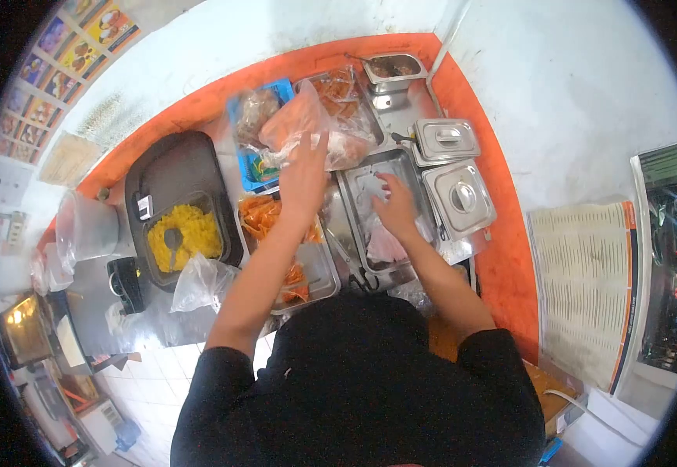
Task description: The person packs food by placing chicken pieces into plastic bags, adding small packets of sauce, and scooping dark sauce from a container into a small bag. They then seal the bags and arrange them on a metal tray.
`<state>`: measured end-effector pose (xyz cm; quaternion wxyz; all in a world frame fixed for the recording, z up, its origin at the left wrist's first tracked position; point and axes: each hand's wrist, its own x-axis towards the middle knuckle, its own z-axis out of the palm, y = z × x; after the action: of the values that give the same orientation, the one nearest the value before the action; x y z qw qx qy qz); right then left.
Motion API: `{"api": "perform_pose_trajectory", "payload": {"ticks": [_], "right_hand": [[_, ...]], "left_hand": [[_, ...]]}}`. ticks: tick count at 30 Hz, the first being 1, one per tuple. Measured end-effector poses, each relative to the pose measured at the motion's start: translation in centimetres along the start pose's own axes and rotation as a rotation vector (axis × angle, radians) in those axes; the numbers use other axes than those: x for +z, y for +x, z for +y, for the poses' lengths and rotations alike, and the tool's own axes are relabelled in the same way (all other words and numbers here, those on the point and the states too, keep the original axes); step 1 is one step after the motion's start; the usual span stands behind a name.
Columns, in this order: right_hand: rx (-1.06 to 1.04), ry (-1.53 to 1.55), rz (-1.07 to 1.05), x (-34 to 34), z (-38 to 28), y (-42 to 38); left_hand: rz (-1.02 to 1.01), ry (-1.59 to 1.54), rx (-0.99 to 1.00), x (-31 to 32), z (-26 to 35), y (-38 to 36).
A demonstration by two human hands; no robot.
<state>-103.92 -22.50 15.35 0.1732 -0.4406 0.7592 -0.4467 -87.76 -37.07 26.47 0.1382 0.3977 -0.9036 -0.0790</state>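
Observation:
My left hand (pixel 304 177) is raised over the counter and grips a clear plastic bag of orange food (pixel 299 121), which hangs above a steel tray of orange pieces (pixel 264 214). My right hand (pixel 395 206) reaches down into an open steel pan (pixel 369 183) and rests with spread fingers on a thin plastic sheet or bag (pixel 385 243) lying inside it. Whether the fingers pinch the plastic cannot be made out.
A dark fryer (pixel 175 167) holds a basket of yellow food (pixel 185 233) at the left. Two lidded steel pans (pixel 460 194) stand at the right, a small open pan (pixel 391 68) at the back. A blue tray (pixel 253 167) and a clear bag (pixel 200 282) lie nearby.

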Motion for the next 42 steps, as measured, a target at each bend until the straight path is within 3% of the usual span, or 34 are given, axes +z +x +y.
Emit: {"api": "perform_pose_trajectory", "payload": {"ticks": [2,5,11,14,17,23,26,35,42], "right_hand": [[0.09,0.092,0.043,1.5,-1.1,1.6],[0.145,0.143,0.13,3.2,-1.3,3.9],[0.039,0.149,0.236,4.1,-0.9,8.0],[-0.009,0.109,0.264,5.7,0.4,11.9],[0.106,-0.005,0.191,6.6,1.6,16.4],[0.159,-0.442,-0.024,8.5,1.9,19.4],[0.197,-0.489,-0.092,7.0,-1.8,18.7],[0.031,-0.447,0.133,10.8,4.5,20.2],[0.031,-0.348,0.16,8.2,1.3,20.3]], "left_hand": [[-0.108,0.172,-0.006,3.2,-1.5,3.1],[-0.019,0.046,0.092,4.1,-3.9,4.1],[0.435,-0.409,0.073,1.7,-8.2,4.2],[0.458,-0.541,-0.185,0.8,-9.8,4.2],[0.581,-0.777,-0.387,3.0,-13.1,3.8],[0.542,-0.95,-0.646,3.2,-14.6,2.4],[0.588,-0.982,-0.617,4.3,-15.3,2.1],[0.596,-0.91,-0.635,5.0,-16.1,2.0],[0.559,-0.892,-0.631,4.0,-15.0,2.1]]}}
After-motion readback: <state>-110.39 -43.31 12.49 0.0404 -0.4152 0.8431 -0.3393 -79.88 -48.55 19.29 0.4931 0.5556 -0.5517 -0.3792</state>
